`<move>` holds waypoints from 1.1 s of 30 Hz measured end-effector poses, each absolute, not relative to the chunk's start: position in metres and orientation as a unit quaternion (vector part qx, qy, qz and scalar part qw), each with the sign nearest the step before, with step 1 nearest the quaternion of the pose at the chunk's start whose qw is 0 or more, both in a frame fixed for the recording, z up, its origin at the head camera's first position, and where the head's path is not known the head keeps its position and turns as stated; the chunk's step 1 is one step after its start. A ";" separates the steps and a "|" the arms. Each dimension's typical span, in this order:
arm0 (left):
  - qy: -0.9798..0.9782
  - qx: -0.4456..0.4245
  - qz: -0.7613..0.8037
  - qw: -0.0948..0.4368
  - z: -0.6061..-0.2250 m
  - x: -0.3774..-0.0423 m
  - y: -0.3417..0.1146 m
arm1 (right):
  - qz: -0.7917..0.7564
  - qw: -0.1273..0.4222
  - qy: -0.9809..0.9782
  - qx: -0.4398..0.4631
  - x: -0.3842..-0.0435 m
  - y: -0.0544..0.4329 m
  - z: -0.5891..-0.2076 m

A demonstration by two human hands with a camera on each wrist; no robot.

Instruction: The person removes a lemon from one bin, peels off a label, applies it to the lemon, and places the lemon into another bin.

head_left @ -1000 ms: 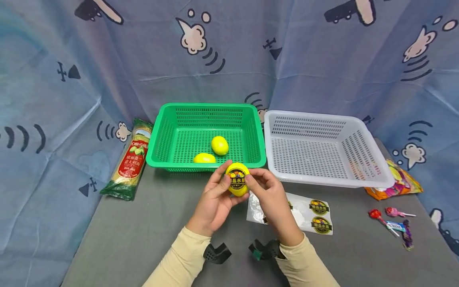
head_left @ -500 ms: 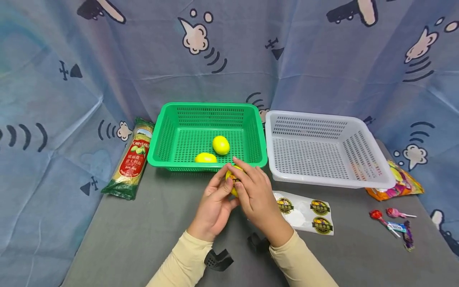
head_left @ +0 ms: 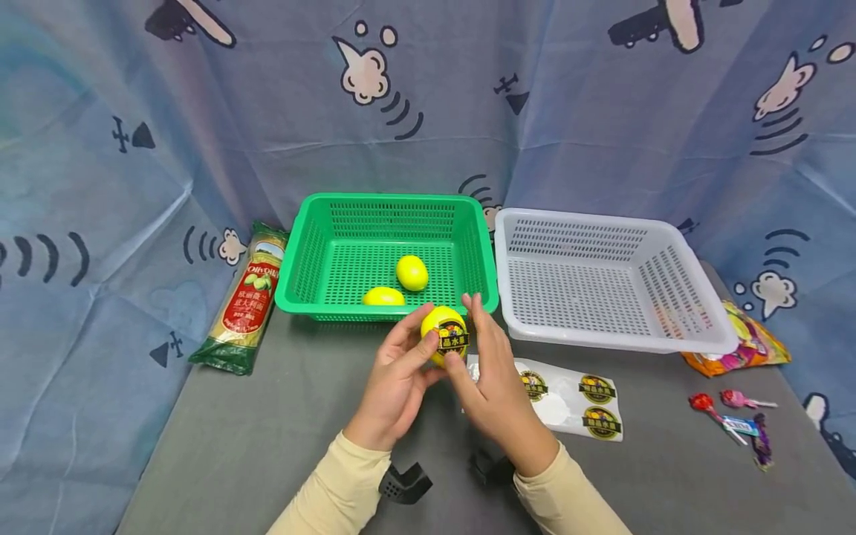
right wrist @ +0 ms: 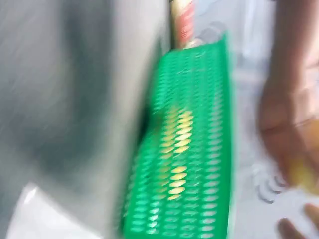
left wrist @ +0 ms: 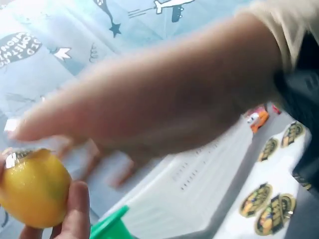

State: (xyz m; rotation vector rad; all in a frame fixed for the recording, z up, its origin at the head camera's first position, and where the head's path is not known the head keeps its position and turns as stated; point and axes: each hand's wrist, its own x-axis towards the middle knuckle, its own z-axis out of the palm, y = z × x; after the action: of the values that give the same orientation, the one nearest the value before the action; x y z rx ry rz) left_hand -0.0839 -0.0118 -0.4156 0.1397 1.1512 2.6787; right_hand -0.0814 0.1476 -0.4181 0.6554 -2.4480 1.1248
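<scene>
My left hand [head_left: 394, 383] holds a yellow lemon [head_left: 433, 319] by its sides, in front of the green basket. A round black-and-gold fruit sticker [head_left: 455, 338] sits on the side of the lemon facing me. Close on the right, my right hand [head_left: 498, 386] has its fingers straight and raised, the thumb by the lemon's lower edge; whether it touches is unclear. The left wrist view shows the lemon [left wrist: 37, 191] between left fingertips, with the right hand [left wrist: 149, 104] blurred above. A white sticker sheet [head_left: 565, 416] lies partly behind the right hand.
Two lemons lie in the green basket [head_left: 388, 197]. To its right stands a white basket [head_left: 575, 293]. A pasta packet [head_left: 244, 305] leans at the left. An orange candy bag [head_left: 756, 342], lollipops [head_left: 702, 402] and small wrapped sweets [head_left: 761, 442] are at the right.
My right hand went from fingering the lemon's right side to covering its front, then drew back right with straight fingers, showing the sticker again. The left hand keeps its hold; the lemon has turned slightly.
</scene>
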 end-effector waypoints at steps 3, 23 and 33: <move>0.394 0.035 0.911 0.116 -0.420 -0.084 -0.010 | 0.382 0.248 -0.848 0.272 -0.083 0.145 -0.419; 0.536 0.118 0.832 0.079 -0.428 -0.081 -0.006 | 0.355 0.136 -0.897 0.227 -0.087 0.158 -0.421; 0.570 0.182 0.801 0.012 -0.432 -0.082 0.002 | 0.503 0.022 -0.846 0.175 -0.082 0.153 -0.413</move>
State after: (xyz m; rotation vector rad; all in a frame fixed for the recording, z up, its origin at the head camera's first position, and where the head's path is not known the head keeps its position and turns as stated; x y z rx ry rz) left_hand -0.0816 0.0021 -0.4321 0.5690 1.7786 2.4972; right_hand -0.0817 0.1527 -0.4130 0.5431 -2.6226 1.5572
